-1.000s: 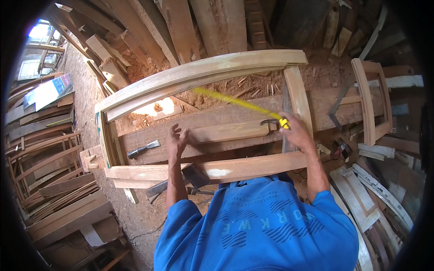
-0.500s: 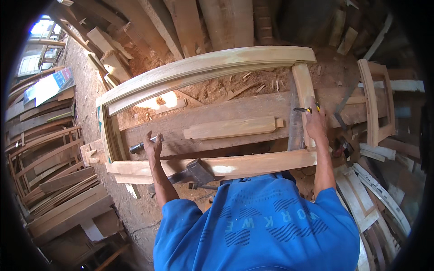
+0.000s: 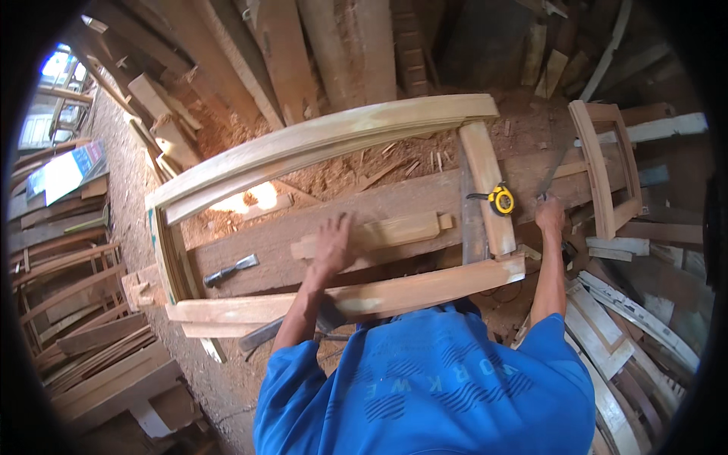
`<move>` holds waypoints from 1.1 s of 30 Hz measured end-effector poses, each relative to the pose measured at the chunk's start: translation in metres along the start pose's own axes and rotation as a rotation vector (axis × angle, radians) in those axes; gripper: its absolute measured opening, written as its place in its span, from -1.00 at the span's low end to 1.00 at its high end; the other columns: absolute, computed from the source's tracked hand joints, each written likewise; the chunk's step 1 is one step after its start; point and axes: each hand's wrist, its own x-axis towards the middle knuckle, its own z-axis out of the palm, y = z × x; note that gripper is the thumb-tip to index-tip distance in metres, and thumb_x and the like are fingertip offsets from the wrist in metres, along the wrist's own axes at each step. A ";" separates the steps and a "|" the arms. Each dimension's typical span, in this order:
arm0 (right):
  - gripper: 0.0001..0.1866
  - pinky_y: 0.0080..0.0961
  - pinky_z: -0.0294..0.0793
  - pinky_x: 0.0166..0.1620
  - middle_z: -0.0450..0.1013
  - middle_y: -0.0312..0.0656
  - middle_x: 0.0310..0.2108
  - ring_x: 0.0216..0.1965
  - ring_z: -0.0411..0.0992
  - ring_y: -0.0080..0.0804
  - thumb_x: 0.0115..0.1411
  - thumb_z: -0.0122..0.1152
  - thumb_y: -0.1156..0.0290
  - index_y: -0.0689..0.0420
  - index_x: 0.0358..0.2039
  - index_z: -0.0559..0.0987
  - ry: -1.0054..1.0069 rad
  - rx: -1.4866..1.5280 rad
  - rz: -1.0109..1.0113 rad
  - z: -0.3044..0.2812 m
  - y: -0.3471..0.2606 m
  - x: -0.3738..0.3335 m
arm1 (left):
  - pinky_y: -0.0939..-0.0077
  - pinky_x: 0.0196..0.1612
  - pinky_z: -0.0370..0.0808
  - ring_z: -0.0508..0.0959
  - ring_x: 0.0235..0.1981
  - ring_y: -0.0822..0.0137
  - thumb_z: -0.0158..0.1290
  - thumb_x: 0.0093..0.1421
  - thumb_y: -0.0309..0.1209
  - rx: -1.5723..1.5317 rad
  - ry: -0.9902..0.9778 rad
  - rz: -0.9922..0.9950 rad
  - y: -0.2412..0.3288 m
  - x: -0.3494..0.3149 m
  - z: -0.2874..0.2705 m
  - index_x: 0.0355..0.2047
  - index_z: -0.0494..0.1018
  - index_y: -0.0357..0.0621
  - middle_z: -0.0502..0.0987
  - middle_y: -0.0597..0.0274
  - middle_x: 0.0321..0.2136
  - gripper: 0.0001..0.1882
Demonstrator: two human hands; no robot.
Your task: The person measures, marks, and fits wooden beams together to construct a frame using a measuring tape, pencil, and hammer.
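My left hand [image 3: 331, 246], blurred, is open with fingers spread over the left part of a short tenoned wooden rail [image 3: 398, 232]. Whether it touches the rail I cannot tell. A chisel [image 3: 231, 271] with a dark handle lies on the plank to its left. At the right, my right hand [image 3: 551, 214] is closed on the near end of a thin dark try square [image 3: 560, 168]. A yellow and black tape measure [image 3: 502, 199] rests on the right crosspiece of the large wooden frame [image 3: 318, 140]. Under my left forearm lies a dark-headed mallet [image 3: 327, 312], partly hidden.
A broad plank [image 3: 273, 231] runs beneath the frame. A smaller wooden frame [image 3: 599, 174] stands at the right. Boards [image 3: 349, 61] lean at the back, and stacked timber [image 3: 98, 318] fills the left. Offcuts [image 3: 637, 326] lie at the lower right; sawdust covers the ground.
My left hand has let go of the chisel and moved right to the rail. My right hand has left the tape measure on the crosspiece and taken hold of the try square.
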 end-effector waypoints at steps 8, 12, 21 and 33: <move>-0.49 0.00 0.52 0.07 0.53 0.08 0.05 0.05 0.51 0.17 0.17 0.37 0.02 0.13 -0.03 0.62 -0.028 -0.061 0.090 0.026 0.020 0.032 | 0.02 0.17 0.34 0.38 0.09 -0.08 0.42 -0.11 -0.20 0.112 -0.173 0.038 0.029 0.032 0.031 0.21 0.34 -0.08 0.41 -0.07 0.05 -0.14; -0.55 0.00 0.52 0.05 0.51 0.06 0.05 0.06 0.50 0.14 0.21 0.36 0.09 0.14 -0.02 0.60 0.018 -0.043 0.009 0.027 0.031 0.035 | 0.06 0.14 0.39 0.41 0.05 -0.13 0.40 -0.07 -0.17 -0.007 -0.061 0.031 0.057 0.041 0.006 0.19 0.36 -0.14 0.44 -0.11 -0.01 -0.18; -0.48 0.01 0.51 -0.10 0.54 0.15 -0.29 -0.20 0.54 0.14 0.27 0.21 -0.02 0.29 -0.21 0.54 0.164 0.253 -0.243 -0.005 -0.008 -0.028 | 0.03 0.09 0.41 0.40 0.04 -0.14 0.44 -0.11 -0.21 -0.132 0.052 -0.060 0.140 0.082 0.005 0.12 0.36 -0.27 0.40 -0.16 -0.04 -0.18; -0.42 -0.01 0.47 -0.06 0.49 0.08 -0.18 -0.12 0.47 0.07 0.05 0.46 -0.01 0.25 -0.21 0.51 0.035 0.385 -0.508 0.010 -0.029 -0.043 | 0.01 0.06 0.37 0.46 -0.05 -0.11 0.43 -0.14 -0.08 -0.069 -0.060 -0.142 0.200 0.084 0.017 0.03 0.38 -0.22 0.50 -0.09 -0.17 -0.21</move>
